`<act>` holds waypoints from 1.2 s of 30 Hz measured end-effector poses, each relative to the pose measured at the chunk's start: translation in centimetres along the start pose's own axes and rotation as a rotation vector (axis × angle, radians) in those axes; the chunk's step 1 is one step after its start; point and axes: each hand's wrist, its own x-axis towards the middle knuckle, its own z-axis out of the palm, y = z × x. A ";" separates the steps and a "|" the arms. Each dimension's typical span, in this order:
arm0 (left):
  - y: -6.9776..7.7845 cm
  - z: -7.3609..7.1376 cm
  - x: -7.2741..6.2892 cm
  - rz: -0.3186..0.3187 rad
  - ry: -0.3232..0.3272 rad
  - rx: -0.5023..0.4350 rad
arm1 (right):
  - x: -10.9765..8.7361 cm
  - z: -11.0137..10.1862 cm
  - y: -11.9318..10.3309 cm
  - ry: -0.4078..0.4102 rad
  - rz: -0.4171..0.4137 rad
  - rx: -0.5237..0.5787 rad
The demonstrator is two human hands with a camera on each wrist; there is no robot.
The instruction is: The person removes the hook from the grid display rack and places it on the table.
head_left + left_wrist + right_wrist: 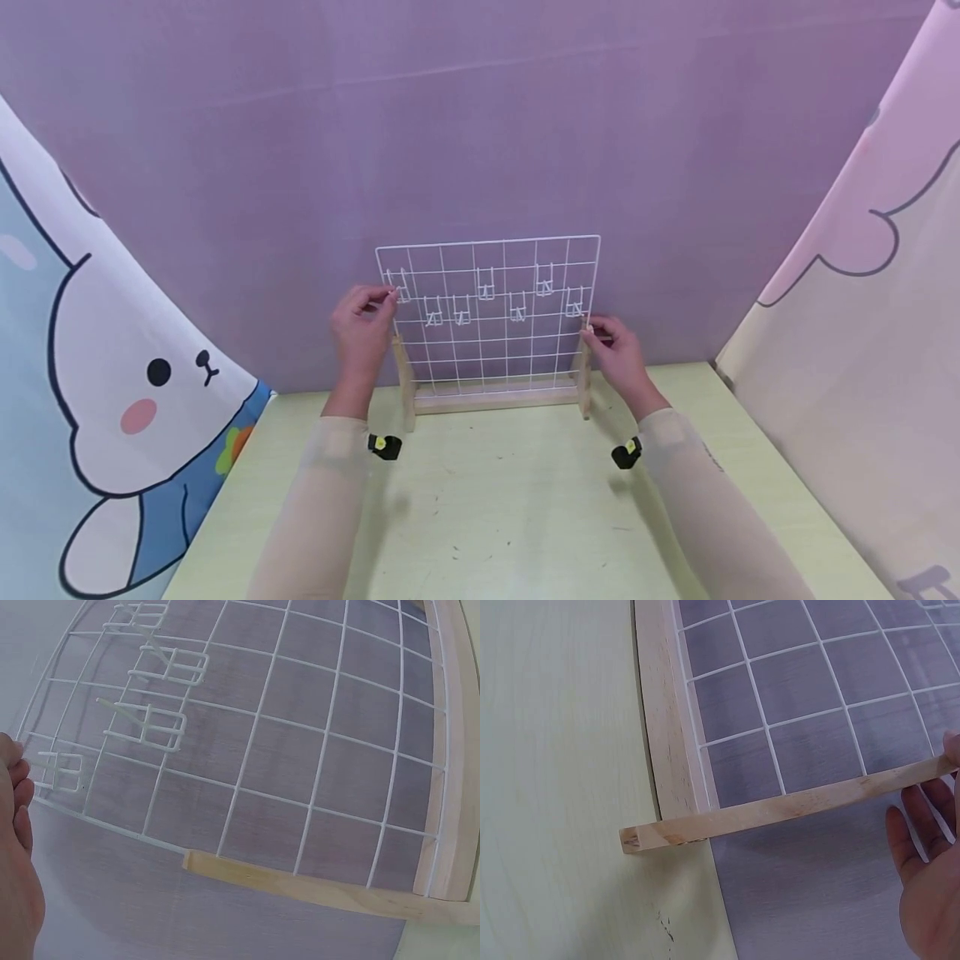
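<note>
A white wire grid panel [495,329] stands upright in a wooden stand [495,402]. Several white wire hooks hang on its upper rows, among them one hook [486,287] near the middle. My left hand [363,329] pinches the leftmost hook [66,772], which sits by the panel's left edge. At the other side, my right hand [618,354] grips the top of the stand's right post [795,802], thumb on one face and fingers behind it. The left post [300,883] has no hand on it.
The stand is on a pale yellow-green table [480,508] strewn with small dark specks. Behind it hangs a purple cloth [480,125]. A rabbit-print cloth [142,358] borders the left side, and a pink and cream cloth [847,333] the right.
</note>
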 end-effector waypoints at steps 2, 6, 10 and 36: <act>0.3 -0.1 0.2 0.025 0.007 -0.016 | 0.0 0.0 0.1 0.009 -0.024 0.004; 1.1 -0.3 0.4 0.049 0.010 -0.046 | -0.3 0.1 -1.1 0.014 -0.051 -0.005; 1.7 -0.6 0.5 0.066 0.013 -0.052 | -1.0 0.0 -3.6 -0.001 -0.035 -0.010; -1.8 -4.1 -5.4 -0.053 -0.135 0.019 | -1.4 0.3 -4.3 0.024 -0.074 0.012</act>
